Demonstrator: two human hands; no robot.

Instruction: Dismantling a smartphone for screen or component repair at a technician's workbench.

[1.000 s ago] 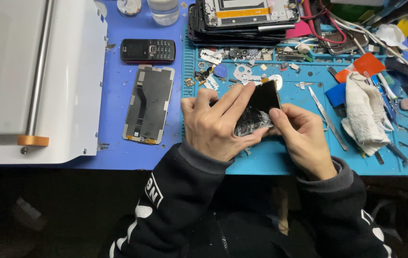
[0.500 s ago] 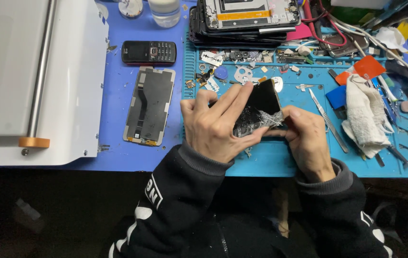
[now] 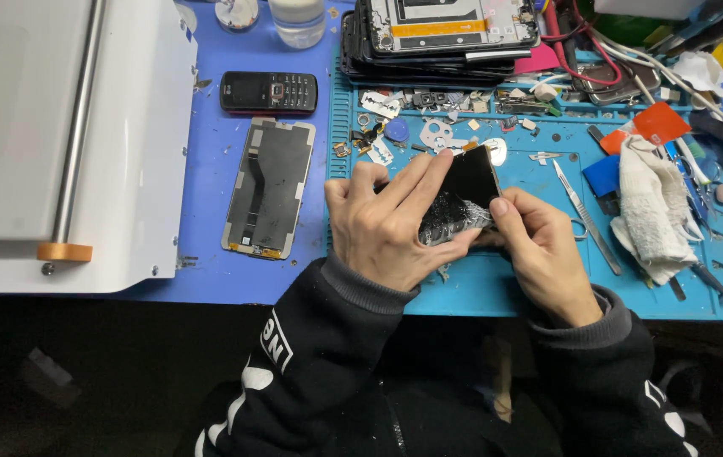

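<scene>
- A white machine with a metal bar and an orange knob filled the left side of the blue desk.
- One black keypad phone lay beside it, and one bare display panel lay face down just below that phone.
- A stack of phone frames sat at the top of the teal work mat, with many small loose parts scattered beneath it.
- One pair of tweezers and one white cloth lay to the right of the hands, near some cables.
- One cracked phone screen was held tilted above the mat, between both hands, its lower end shattered.
- The left hand lay over the screen's left side, fingers spread along the glass, pinning it.
- The right hand pinched the screen's broken lower right edge, thumb pressed against it.
- Both sleeves were black.
</scene>
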